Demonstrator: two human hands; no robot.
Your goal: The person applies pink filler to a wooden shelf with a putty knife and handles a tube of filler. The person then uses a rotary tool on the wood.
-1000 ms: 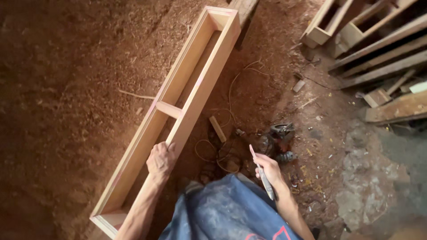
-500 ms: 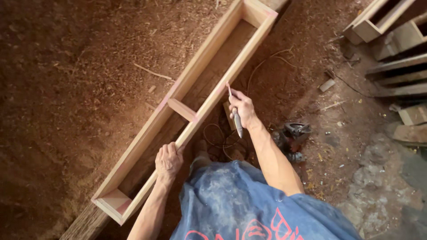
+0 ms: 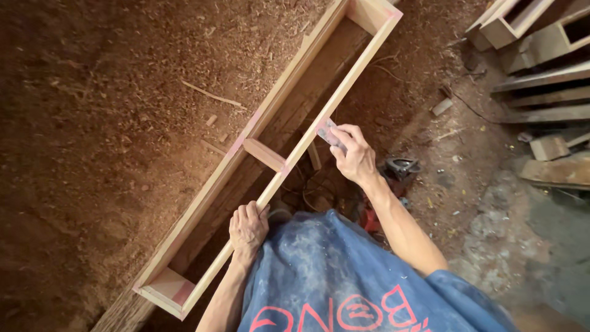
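The long wooden frame lies on the sawdust-covered floor, its long axis running from low on the left, beside the person's body, up and away to the right. It is an open box of 2 long rails joined by end pieces and 1 short cross piece about midway.

The left hand sits on the nearer rail, fingers curled over its top edge and closed on it, just short of the cross piece. The rail runs on past these fingers, up and to the right, straight toward the other hand.

The right hand is further along the same rail, beyond the cross piece. Its fingers are pinched together on a small flat pale thing, blurred, so what it is cannot be told. That thing touches the outer side of the nearer rail, and the rail lies directly ahead of the fingertips, on their far left side.

So both hands meet 1 rail, the left closer to the body, the right closer to the far end of the frame.

Below and behind the right wrist, a dark power tool and a loose cord lie on the floor. Well off to the right are stacked planks and other wooden frames.
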